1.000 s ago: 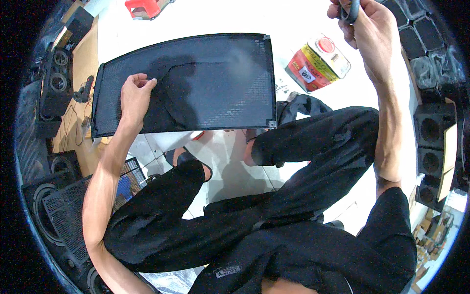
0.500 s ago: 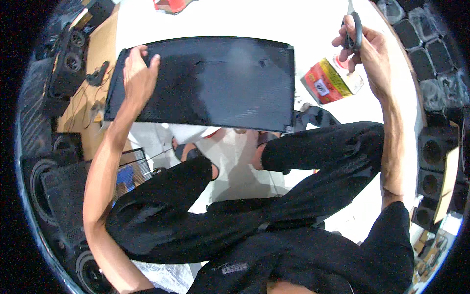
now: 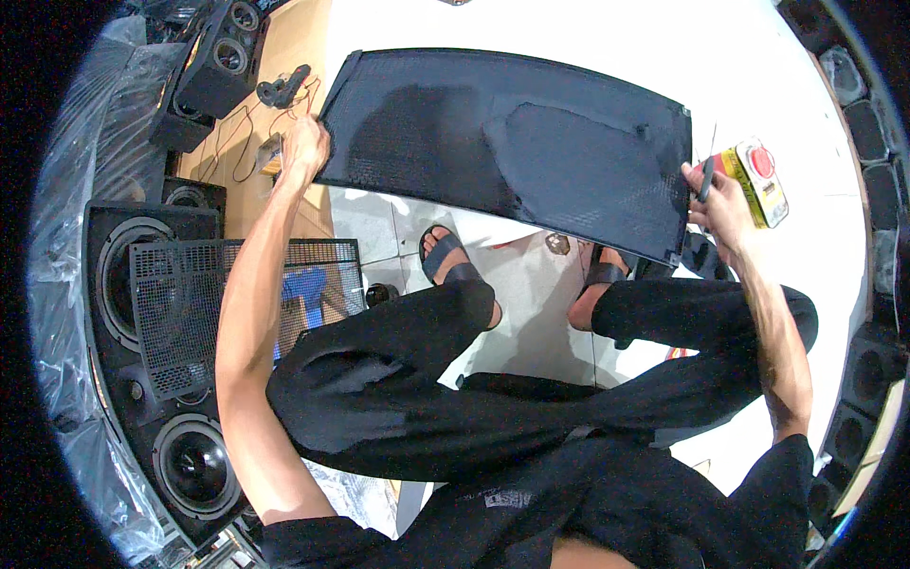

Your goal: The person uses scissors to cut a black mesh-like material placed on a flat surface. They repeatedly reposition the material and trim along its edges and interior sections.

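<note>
A black speaker grille with a curved far edge lies across the white table in front of my knees, a darker cloth-like patch on its face. My left hand is closed on its left end, with the fingers partly hidden behind the edge. My right hand is at the right end, its fingertips against or very near the edge. Scissors with black handles are held in that hand, the thin blades pointing away from me. Just beyond the hand lies a red and yellow can with a red cap.
A loose metal mesh panel leans over a large speaker cabinet at my left, with a blue object behind it. On the wooden board are a black tool and loose wires. More speaker boxes line the right side.
My left hand has gone from the grille's face to its left end. My right hand, still with the scissors, has come down to the right end. The grille now sits more tilted.
</note>
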Available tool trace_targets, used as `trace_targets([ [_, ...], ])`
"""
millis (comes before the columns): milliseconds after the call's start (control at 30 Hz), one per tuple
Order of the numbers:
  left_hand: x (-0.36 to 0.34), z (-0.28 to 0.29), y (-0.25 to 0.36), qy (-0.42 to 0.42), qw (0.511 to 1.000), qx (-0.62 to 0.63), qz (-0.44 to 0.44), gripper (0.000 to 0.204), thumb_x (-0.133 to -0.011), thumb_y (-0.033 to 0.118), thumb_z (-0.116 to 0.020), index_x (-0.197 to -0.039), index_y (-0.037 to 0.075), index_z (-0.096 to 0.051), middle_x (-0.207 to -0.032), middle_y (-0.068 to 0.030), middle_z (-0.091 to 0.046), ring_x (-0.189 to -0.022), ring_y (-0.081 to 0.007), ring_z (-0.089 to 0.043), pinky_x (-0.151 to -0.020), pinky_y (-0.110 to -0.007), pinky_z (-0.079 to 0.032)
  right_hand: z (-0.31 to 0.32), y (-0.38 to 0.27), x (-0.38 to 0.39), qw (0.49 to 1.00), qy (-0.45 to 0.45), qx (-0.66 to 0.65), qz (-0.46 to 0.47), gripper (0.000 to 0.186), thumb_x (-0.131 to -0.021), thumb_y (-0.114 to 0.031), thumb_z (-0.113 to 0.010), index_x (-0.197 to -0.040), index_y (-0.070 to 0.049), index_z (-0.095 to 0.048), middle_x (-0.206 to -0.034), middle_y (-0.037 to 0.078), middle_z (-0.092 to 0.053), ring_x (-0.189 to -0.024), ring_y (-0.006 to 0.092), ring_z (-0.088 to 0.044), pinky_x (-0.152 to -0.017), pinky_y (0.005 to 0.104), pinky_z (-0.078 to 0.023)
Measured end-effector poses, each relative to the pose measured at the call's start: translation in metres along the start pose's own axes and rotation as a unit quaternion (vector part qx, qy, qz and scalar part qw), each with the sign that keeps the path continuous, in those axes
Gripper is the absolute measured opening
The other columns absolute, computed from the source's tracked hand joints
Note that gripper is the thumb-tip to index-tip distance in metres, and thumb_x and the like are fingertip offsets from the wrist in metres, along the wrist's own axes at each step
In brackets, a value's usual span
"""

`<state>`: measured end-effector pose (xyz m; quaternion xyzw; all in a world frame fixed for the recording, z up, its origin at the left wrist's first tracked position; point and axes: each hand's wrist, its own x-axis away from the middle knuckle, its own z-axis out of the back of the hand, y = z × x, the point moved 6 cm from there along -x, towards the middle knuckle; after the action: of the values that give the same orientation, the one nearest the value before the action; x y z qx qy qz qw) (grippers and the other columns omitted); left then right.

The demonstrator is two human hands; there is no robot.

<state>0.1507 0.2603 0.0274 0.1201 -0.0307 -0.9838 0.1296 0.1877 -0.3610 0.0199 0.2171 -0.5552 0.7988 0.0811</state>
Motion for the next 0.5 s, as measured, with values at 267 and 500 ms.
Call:
trace_targets([
  [267, 0.085, 0.027, -0.011, -0.081, 0.995, -0.041, 0.039, 0.035, -0.089, 0.023, -0.058, -0.092, -0.011, -0.066, -0.09, -0.0368, -0.065, -0.09, -0.0493, -0.066, -0.079, -0.053, -0.053, 0.012, -0.053, -0.042, 0.986, -0.006, 0.163, 0.033, 0.06, -0.097, -0.048, -0.062, -0.113, 0.01, -0.06, -0.074, 0.003, -0.056, -0.058, 0.007, -0.054, -0.048, 0.0223, -0.043],
  [500, 0.083, 0.104, 0.135, -0.001, 0.992, 0.054, -0.117, 0.026, -0.093, 0.019, -0.066, -0.106, -0.003, -0.071, -0.104, -0.0214, -0.071, -0.1, -0.0357, -0.067, -0.088, -0.043, -0.052, 0.026, -0.101, 0.007, 0.9, 0.027, 0.399, 0.172, 0.048, -0.095, -0.043, -0.067, -0.088, 0.004, -0.072, -0.058, 0.004, -0.058, -0.053, 0.0095, -0.055, -0.047, 0.03, -0.044],
])
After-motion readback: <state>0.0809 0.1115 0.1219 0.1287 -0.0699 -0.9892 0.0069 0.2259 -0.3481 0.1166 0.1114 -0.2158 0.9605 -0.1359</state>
